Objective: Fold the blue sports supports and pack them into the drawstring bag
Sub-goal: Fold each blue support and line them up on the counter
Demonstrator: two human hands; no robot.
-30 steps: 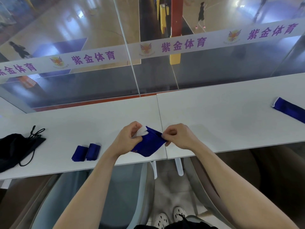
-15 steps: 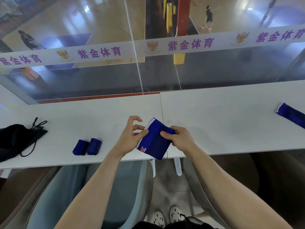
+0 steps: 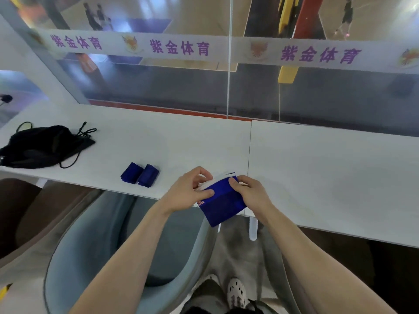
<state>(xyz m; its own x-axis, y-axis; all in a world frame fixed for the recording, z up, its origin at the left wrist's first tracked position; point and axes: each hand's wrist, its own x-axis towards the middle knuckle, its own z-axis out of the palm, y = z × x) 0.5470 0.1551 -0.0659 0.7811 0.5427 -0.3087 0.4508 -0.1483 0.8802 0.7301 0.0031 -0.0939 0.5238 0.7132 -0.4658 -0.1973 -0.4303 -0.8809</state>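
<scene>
Blue fabric sports support (image 3: 223,205) gripped mid-fold by our left hand (image 3: 189,191) and right hand (image 3: 249,192) at white table (image 3: 317,173) edge, two folded blue supports (image 3: 140,176) done, limp black drawstring bag (image 3: 43,146) unpacked.

bench: white counter (image 3: 317,168), seam between two slabs | behind far edge: glass wall (image 3: 181,87) with white banner (image 3: 226,47), purple characters | beyond glass: glossy wood sports court (image 3: 192,10), red and yellow post (image 3: 294,26) | below near edge: grey-blue chair (image 3: 95,234)
</scene>
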